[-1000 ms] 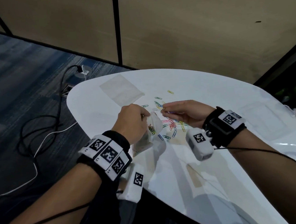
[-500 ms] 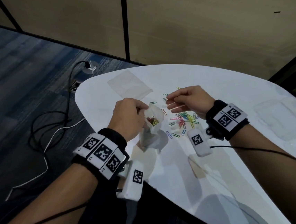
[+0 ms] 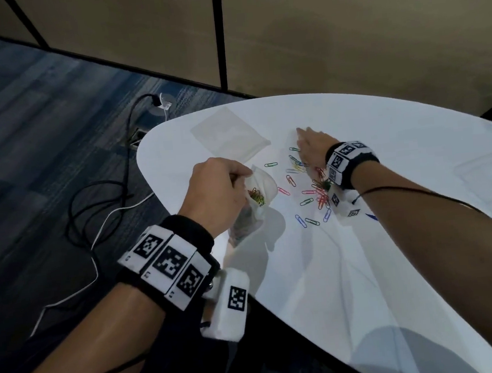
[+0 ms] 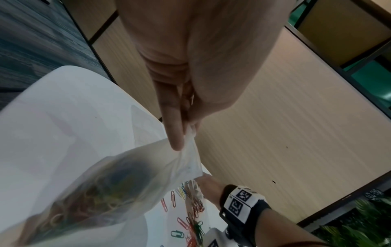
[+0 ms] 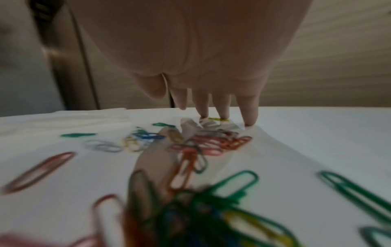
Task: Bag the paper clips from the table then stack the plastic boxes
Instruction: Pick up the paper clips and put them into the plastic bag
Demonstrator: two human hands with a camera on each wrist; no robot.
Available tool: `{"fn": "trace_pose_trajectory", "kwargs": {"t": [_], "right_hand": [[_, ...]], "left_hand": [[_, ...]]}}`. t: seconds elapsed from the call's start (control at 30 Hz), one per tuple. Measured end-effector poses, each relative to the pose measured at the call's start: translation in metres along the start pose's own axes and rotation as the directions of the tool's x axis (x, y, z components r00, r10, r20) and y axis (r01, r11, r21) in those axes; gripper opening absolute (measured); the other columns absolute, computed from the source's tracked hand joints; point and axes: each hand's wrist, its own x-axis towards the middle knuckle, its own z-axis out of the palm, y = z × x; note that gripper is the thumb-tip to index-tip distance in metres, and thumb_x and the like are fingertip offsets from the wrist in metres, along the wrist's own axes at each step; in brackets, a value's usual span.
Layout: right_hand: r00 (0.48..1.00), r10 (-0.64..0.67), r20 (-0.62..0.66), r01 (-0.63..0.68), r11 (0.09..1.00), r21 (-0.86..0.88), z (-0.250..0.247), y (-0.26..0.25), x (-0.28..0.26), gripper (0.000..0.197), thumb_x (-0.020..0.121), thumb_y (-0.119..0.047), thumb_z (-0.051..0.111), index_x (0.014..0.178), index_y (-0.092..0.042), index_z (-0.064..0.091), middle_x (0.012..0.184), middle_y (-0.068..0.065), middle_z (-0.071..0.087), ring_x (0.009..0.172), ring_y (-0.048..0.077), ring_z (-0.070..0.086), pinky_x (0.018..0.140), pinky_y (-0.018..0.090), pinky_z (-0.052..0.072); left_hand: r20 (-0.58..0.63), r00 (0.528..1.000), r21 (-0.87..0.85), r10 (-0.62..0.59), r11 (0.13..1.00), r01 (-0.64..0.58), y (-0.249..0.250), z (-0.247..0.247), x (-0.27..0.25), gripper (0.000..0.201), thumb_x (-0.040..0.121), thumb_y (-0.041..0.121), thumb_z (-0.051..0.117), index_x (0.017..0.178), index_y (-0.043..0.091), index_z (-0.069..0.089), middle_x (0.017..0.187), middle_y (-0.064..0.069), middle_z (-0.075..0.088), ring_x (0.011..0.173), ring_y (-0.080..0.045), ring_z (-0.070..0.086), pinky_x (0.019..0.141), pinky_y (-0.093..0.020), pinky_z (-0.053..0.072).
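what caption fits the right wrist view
Right hand fingertips press the white table beyond scattered coloured paper clips.

A white table (image 3: 366,265) carries scattered coloured paper clips (image 3: 308,192) mid-frame and a flat clear bag (image 3: 227,134) toward its upper-left edge.

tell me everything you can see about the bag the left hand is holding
The bag is a small, translucent, soft plastic pouch. The left hand pinches its rim between thumb and fingers, holding its mouth open toward the loose clips. It hangs at the table's left edge, bulging with a mixed-colour heap of paper clips inside.
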Motion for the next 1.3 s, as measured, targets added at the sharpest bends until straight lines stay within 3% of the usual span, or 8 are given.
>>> {"fn": "trace_pose_trajectory", "kwargs": {"t": [0.2, 0.4, 0.57, 0.73, 0.87, 1.0, 1.1, 1.3], "right_hand": [[0.973, -0.215, 0.082, 0.229, 0.945, -0.234, 0.035, -0.027, -0.042, 0.057, 0.098, -0.041, 0.038, 0.148, -0.014, 0.029, 0.155, 0.013, 0.024, 0.136, 0.035, 0.034, 0.109, 0.051, 0.036], [0.939, -0.331, -0.091, 0.281, 0.894, -0.349, 0.068, -0.022, -0.072, 0.023, 0.087, -0.002, 0.053, 0.109, -0.004, 0.060, 0.110, 0.013, 0.059, 0.095, 0.031, 0.060, 0.070, 0.035, 0.044], [0.982, -0.155, -0.112, 0.122, 0.959, -0.256, 0.050, -0.013, -0.079, 0.016, 0.083, -0.002, 0.055, 0.084, -0.010, 0.068, 0.095, 0.008, 0.068, 0.085, 0.027, 0.065, 0.066, 0.026, 0.044], [0.977, 0.096, -0.190, -0.055, 0.977, 0.208, 0.026, 0.008, -0.083, 0.020, 0.080, -0.007, 0.065, 0.087, -0.016, 0.081, 0.088, 0.001, 0.076, 0.088, 0.016, 0.070, 0.084, 0.024, 0.056], [0.973, 0.218, -0.081, -0.072, 0.614, 0.786, -0.003, 0.002, -0.108, 0.011, 0.075, -0.004, 0.079, 0.084, -0.010, 0.079, 0.079, 0.005, 0.077, 0.077, 0.019, 0.074, 0.074, 0.022, 0.059], [1.000, -0.010, 0.003, -0.001, 0.220, 0.975, -0.029, -0.036, -0.139, 0.017, 0.079, 0.004, 0.074, 0.095, 0.002, 0.075, 0.091, 0.017, 0.075, 0.079, 0.022, 0.071, 0.074, 0.024, 0.059], [0.994, -0.112, 0.010, 0.027, 0.319, 0.947, -0.029, -0.063, -0.150, 0.015, 0.079, 0.003, 0.075, 0.094, 0.000, 0.075, 0.090, 0.016, 0.075, 0.077, 0.020, 0.070, 0.076, 0.025, 0.059], [0.961, -0.240, -0.135, 0.273, 0.783, 0.559, -0.027, -0.086, -0.152, 0.015, 0.085, -0.018, 0.069, 0.095, -0.024, 0.079, 0.083, -0.003, 0.077, 0.080, 0.010, 0.073, 0.077, 0.022, 0.056]], "left_hand": [[0.032, 0.999, 0.029, -0.006, 1.000, 0.005, 0.006, 0.003, -0.005, 0.023, 0.093, 0.007, 0.056, 0.104, 0.014, 0.075, 0.101, -0.011, 0.072, 0.088, -0.029, 0.072, 0.092, -0.039, 0.058], [0.057, 0.998, 0.082, 0.009, 0.997, -0.014, 0.013, 0.002, -0.012, 0.024, 0.094, 0.008, 0.055, 0.107, 0.013, 0.075, 0.103, -0.010, 0.073, 0.085, -0.026, 0.072, 0.090, -0.036, 0.058], [0.075, 0.997, 0.069, -0.004, 0.998, -0.001, 0.011, 0.001, -0.012, 0.025, 0.094, 0.008, 0.054, 0.106, 0.015, 0.075, 0.105, -0.009, 0.072, 0.085, -0.027, 0.073, 0.088, -0.038, 0.059], [0.089, 0.996, 0.073, -0.002, 0.997, -0.005, 0.014, 0.003, -0.011, 0.025, 0.094, 0.008, 0.054, 0.107, 0.014, 0.075, 0.109, -0.010, 0.071, 0.088, -0.028, 0.072, 0.091, -0.039, 0.058], [0.078, 0.997, 0.099, -0.002, 0.995, -0.006, 0.015, 0.005, -0.011, 0.025, 0.094, 0.009, 0.055, 0.107, 0.015, 0.075, 0.112, -0.008, 0.071, 0.095, -0.026, 0.070, 0.094, -0.038, 0.056], [0.060, 0.998, 0.118, 0.003, 0.993, -0.010, 0.016, 0.007, -0.012, 0.025, 0.094, 0.009, 0.055, 0.108, 0.015, 0.075, 0.113, -0.008, 0.071, 0.102, -0.024, 0.067, 0.096, -0.036, 0.054], [0.045, 0.999, 0.127, 0.014, 0.992, -0.019, 0.017, 0.008, -0.012, 0.025, 0.094, 0.011, 0.056, 0.108, 0.016, 0.075, 0.114, -0.007, 0.072, 0.104, -0.022, 0.067, 0.098, -0.033, 0.053], [0.045, 0.999, 0.076, 0.010, 0.997, -0.013, 0.013, 0.002, -0.011, 0.025, 0.094, 0.008, 0.055, 0.107, 0.012, 0.075, 0.107, -0.010, 0.074, 0.090, -0.027, 0.071, 0.093, -0.037, 0.056]]}}
